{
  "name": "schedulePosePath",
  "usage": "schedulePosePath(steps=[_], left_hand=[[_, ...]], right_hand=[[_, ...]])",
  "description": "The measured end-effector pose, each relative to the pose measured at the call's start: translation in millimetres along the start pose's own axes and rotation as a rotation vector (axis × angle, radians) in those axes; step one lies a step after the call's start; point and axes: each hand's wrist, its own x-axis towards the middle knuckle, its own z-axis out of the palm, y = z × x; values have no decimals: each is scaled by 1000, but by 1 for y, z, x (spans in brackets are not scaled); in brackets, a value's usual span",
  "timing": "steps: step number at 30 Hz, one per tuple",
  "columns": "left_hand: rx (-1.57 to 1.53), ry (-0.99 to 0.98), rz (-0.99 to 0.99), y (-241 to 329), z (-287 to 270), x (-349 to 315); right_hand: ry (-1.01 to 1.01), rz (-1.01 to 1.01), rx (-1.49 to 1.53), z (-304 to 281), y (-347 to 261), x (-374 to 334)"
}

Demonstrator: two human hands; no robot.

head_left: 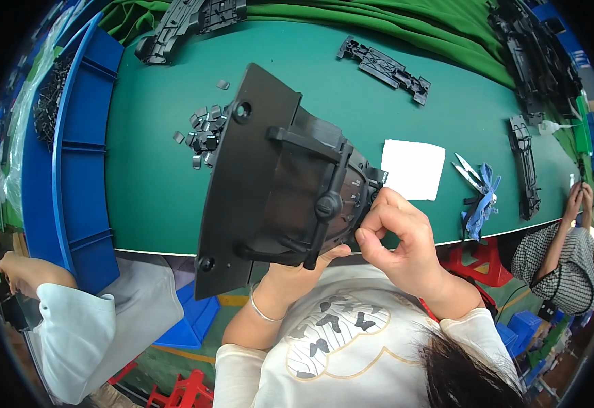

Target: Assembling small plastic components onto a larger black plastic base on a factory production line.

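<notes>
Fingers [377,251] of the right hand [411,238] were closed in a pinch, thumb tip against forefinger, at the right edge of one large black plastic housing [276,197]; whether anything small sat between them could not be told. The left hand [304,272] gripped that housing at its lower edge, thumb showing, the other fingers mostly hidden behind it.

On the green counter [297,51] lay a loose cluster of small black caps [207,129] — more than a dozen, partly covered by the housing, so not fully countable — with one more cap just above. One white square sheet [414,170], one pair of scissors [470,173] with blue cloth around the handles, one flat black chassis [385,70] and one narrow black frame [525,166] lay beyond and to the right.

The housing was held up tilted over the counter, between the cluster and the white sheet, with the pinching fingers close on its right side. Both forearms were bent upward from below: the right one angled in toward the housing, wrist flexed; the left one — one bracelet [263,311] at its wrist — rose beneath it.
</notes>
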Motion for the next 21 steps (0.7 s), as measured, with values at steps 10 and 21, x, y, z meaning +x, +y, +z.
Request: schedulePosePath(steps=[10, 21], left_hand=[[-257, 96, -26, 6, 7, 5], [-135, 45, 24, 5, 4, 5]], right_hand=[[-23, -6, 53, -12, 1, -3], [-27, -70, -62, -3, 2, 0]])
